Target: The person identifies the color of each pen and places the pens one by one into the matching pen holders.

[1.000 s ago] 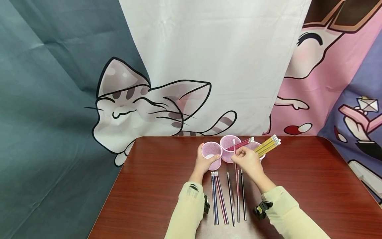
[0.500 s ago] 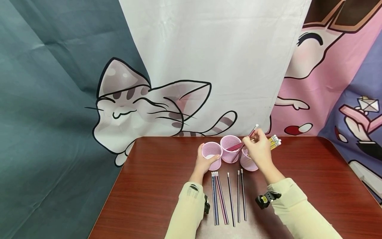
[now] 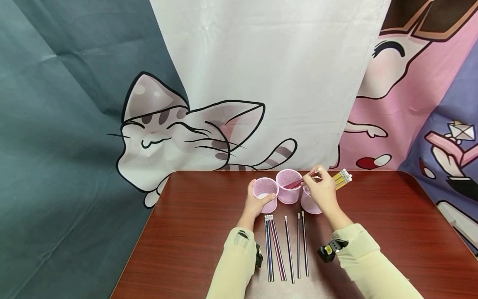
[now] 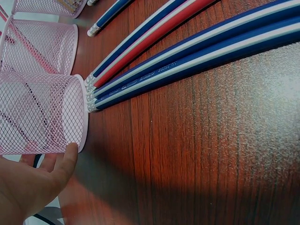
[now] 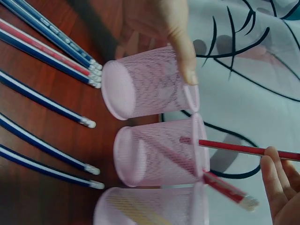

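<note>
My left hand [image 3: 257,203] grips the left pink mesh cup [image 5: 150,86], thumb at its rim. Inside the left wrist view, that cup [image 4: 42,112] stands next to the pencils' eraser ends. A red pencil [image 5: 229,147] is pinched between the thumb and fingers of my right hand [image 3: 323,189]. The pencil's far end is inside the middle pink mesh cup [image 3: 288,197]. More red pencil [image 5: 225,185] leans in the same cup, its white eraser sticking out past the rim.
Yellow pencils [image 3: 341,179] lean out of the right mesh cup [image 3: 310,205], partly behind my right hand. Blue-and-white striped pencils [image 3: 298,245] lie in front of the cups, with a red striped pencil [image 3: 278,249] among the left group. A printed cloth [image 3: 276,83] hangs behind the table [image 3: 194,232].
My right hand has carried the red pencil from above the table pencils over to the middle cup, tilted it, and lowered it inside. The left hand has stayed on its cup.
</note>
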`<state>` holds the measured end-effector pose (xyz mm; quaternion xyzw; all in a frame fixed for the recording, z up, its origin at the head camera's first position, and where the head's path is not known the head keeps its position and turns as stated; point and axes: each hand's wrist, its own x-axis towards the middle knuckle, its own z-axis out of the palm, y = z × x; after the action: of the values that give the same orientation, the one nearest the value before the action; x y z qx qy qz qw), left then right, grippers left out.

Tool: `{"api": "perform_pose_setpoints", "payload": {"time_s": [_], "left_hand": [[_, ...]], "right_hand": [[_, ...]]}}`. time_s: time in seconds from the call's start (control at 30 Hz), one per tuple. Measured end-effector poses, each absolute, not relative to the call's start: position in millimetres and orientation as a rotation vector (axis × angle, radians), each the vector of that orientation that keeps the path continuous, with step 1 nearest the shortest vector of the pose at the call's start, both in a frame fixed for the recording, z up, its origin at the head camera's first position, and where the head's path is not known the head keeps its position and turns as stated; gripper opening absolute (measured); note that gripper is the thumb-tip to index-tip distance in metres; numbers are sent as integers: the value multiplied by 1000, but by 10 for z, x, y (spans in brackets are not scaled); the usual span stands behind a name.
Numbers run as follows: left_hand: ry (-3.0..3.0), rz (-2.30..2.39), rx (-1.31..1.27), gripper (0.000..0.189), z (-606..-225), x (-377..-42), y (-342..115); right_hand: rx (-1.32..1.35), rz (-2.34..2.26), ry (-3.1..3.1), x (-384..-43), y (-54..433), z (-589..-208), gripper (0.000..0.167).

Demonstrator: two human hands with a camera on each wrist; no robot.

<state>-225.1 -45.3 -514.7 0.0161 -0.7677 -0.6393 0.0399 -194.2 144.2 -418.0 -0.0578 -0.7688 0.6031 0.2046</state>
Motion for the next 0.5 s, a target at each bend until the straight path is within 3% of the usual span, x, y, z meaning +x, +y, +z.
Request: {"api": "perform_pose_setpoints", "payload": {"time_s": [0.23, 0.5], "left_hand": [[-2358, -1951, 42, 89, -5165, -2262, -449], [-2345, -1966, 31, 89, -5165, -2263, -457]], "right_hand": [[-268, 1623, -2283, -1956, 1502, -4353, 4], [-270, 1347, -2525, -1971, 1582, -4429, 21]]}}
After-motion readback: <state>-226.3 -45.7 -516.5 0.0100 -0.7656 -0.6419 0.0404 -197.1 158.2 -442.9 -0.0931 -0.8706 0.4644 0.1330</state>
